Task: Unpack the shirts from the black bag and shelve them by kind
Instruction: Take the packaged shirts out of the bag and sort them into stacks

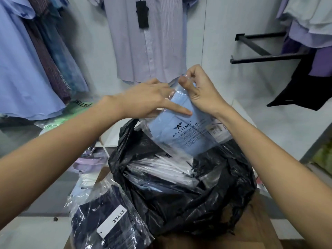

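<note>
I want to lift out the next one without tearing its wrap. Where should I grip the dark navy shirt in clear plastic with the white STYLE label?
Probably take the dark navy plastic-wrapped shirt with the STYLE label by its near long edge, coming from the left. It lies flat outside the black bag, that side unobstructed.

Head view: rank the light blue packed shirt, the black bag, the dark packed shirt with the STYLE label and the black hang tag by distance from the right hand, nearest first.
1. Light blue packed shirt: pinched at its top by the right hand.
2. Black bag: just below, centre.
3. Black hang tag: above, on the shirt hanging on the wall.
4. Dark packed shirt with the STYLE label: lower left, beside the bag.
</note>
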